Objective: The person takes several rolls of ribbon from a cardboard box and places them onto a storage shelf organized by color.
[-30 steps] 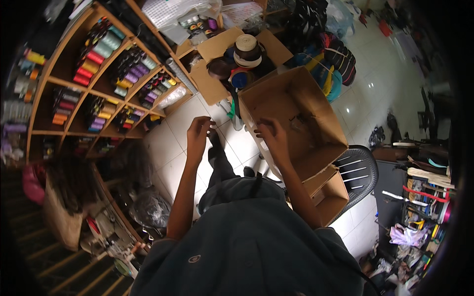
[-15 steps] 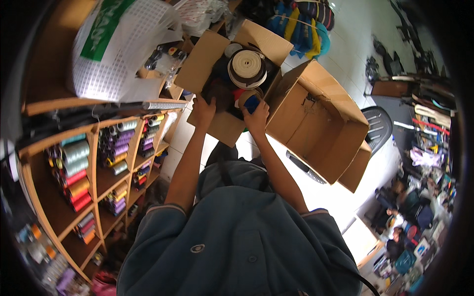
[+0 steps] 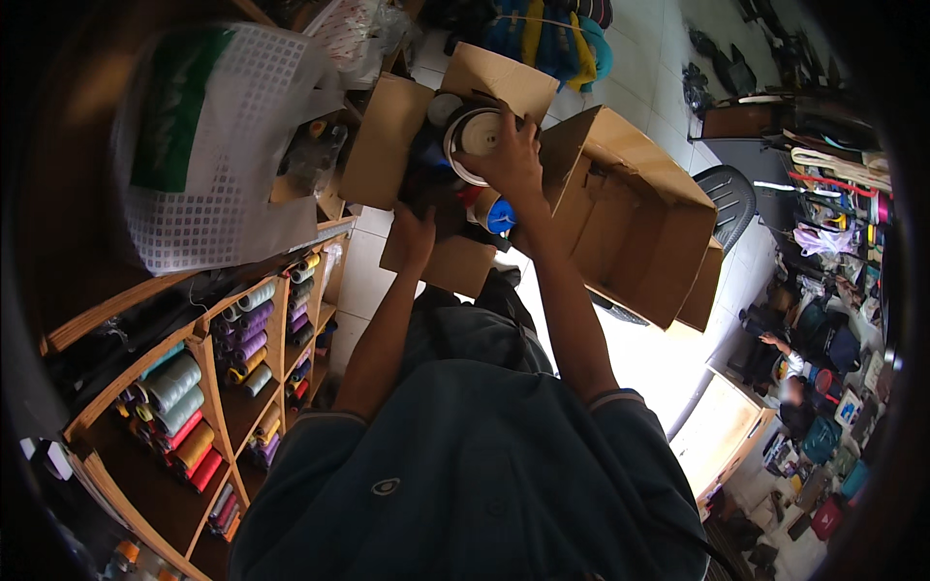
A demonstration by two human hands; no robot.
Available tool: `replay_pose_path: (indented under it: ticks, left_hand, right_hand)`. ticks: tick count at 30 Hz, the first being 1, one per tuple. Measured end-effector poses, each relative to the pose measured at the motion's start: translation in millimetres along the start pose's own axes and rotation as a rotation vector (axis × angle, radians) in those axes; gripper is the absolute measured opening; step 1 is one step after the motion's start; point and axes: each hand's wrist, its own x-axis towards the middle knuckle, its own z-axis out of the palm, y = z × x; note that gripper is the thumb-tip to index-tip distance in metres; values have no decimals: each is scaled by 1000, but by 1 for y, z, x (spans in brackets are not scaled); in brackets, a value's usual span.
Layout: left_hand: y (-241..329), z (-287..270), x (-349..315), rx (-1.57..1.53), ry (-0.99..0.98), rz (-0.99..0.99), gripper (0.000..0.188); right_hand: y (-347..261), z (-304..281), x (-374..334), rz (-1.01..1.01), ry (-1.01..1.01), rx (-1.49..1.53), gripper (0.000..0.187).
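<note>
Wooden shelving [image 3: 215, 397] with coloured thread spools [image 3: 179, 412] fills the lower left of our frame, pale floor tiles [image 3: 356, 286] beyond it. At upper centre stands an open box [image 3: 386, 145], and in it sits the cream roll [image 3: 480, 137], which our right hand [image 3: 518, 169] grasps, thumb and fingers about its rim. Our left hand [image 3: 414, 237] is at the box's lower left edge, and we cannot tell whether it holds anything. We judge the work to be at an early point: the flaps are spread and the roll is gripped, but it does not look lifted clear, and the blue spool [image 3: 500, 215] below it lies unheld, with a second carton [image 3: 630, 242] to the right
</note>
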Motion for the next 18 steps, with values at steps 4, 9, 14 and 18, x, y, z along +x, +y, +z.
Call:
replay_pose_path:
  ticks: [4,9,14,18]
  left_hand:
    - [10,-9,0,-235,-9,11,65]
    - [2,-16,1,-444,86,-35,73]
    - [19,-34,6,-504,49,-93,79]
    - [12,-24,13,-459,49,-26,76]
  right_hand:
    - [8,4,11,18,-85,126,102]
    - [17,8,11,-18,-40,142,95]
    - [5,10,-2,-84,90,-100,94]
    - [-12,11,-7,-124,59,-273,96]
